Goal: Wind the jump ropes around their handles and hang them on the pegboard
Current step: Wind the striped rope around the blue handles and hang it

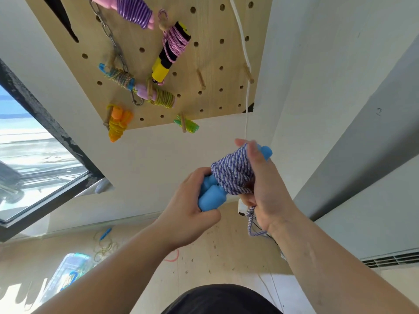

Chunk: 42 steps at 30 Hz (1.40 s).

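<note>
The blue-and-white rope (231,175) sits just right of the frame's centre, wound in a thick coil round the middle of its two blue handles (210,198), which lie side by side. The left hand (192,200) grips the lower ends of the handles with its fingers curled round them. The right hand (265,189) wraps over the coil from the right, fingers curled across the turns. A short loose end (250,220) hangs from under that hand's thumb; whether the thumb pinches it cannot be told.

The winding looks nearly finished, with the end not yet secured. That is the weak spot. If the right hand lets go before the end is tucked, the outer turns could slacken and spill off. A loose tuck could also let the bundle unwind once it hangs.

Above, in the upper middle of the frame, the pegboard (215,60) already carries several wound ropes (172,48). A bare peg (201,80) stands to their right. A white cord (242,41) runs down the board's right side and could snag the bundle on the way up. A window (34,155) fills the left edge, and thin loops (104,243) lie on the floor at lower left.
</note>
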### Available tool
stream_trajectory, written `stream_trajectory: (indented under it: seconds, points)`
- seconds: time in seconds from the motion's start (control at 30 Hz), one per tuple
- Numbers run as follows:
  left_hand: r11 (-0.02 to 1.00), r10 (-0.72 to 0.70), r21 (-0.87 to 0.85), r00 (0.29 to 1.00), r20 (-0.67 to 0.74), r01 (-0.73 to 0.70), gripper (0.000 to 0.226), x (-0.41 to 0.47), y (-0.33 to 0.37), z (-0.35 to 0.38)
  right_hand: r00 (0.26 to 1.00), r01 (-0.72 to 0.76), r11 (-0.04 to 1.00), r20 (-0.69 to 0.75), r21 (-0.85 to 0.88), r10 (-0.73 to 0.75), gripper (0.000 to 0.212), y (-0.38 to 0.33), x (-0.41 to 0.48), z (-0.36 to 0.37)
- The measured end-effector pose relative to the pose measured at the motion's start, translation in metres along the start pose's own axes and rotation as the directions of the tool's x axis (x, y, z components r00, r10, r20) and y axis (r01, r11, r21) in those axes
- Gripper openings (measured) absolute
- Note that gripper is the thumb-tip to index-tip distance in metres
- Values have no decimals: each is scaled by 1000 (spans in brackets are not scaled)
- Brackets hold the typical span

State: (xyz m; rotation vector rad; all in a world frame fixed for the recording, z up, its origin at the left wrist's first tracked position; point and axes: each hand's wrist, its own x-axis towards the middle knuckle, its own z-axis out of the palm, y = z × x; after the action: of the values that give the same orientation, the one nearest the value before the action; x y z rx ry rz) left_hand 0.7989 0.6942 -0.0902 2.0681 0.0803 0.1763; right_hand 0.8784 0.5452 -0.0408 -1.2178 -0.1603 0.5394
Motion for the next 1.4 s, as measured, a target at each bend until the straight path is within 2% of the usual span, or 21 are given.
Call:
stream_trajectory:
  seconds: [0.07,0.23,0.37,0.43,0.53,0.63,0.77,0.87,0.97,1.1,1.17,1.23,1.4]
  points:
    - [1000,2,3,1000,26,-2,60,0,-2,-3,1000,-14,1000,-24,-6,14,72,1,0,3]
    - [1000,-17,21,1000,-9,17,57,-4,-3,-2,987,-135,991,-93,-10,133,49,4,3,3]
    - [997,-29,70,992,-123,37,57,-4,2,2,982,-170,983,-74,64,175,28,8,2,5]
    - [995,-49,80,992,-116,58,61,-4,4,0,983,-173,981,-44,87,177,24,9,1,5]
    - [996,-79,34,994,-78,82,70,-1,5,-6,984,-175,981,6,88,175,26,11,1,3]
    - [994,-88,60,995,-46,91,76,3,12,-11,979,-203,971,43,130,199,45,14,3,-2]
    - [987,-137,81,990,15,136,74,7,24,-14,982,-188,975,-3,121,190,54,15,2,-6]
    - [968,-235,-73,968,83,241,70,12,29,-17,985,-150,984,-77,95,157,45,15,2,-6]
    - [965,-257,56,966,27,255,52,19,32,-11,987,-111,990,-108,83,119,34,14,3,-5]
    - [944,-323,62,946,-21,324,46,22,28,-5,985,-115,993,-125,39,119,28,14,2,-3]
    - [933,-288,199,954,-89,300,47,24,24,-4,987,-108,994,-119,35,111,27,17,1,-3]
    - [900,-188,364,968,-168,238,48,24,20,-1,989,-78,997,-121,30,81,25,20,1,-2]
    - [829,20,540,958,-286,143,49,23,16,10,978,-3,993,-208,116,27,20,22,-2,4]
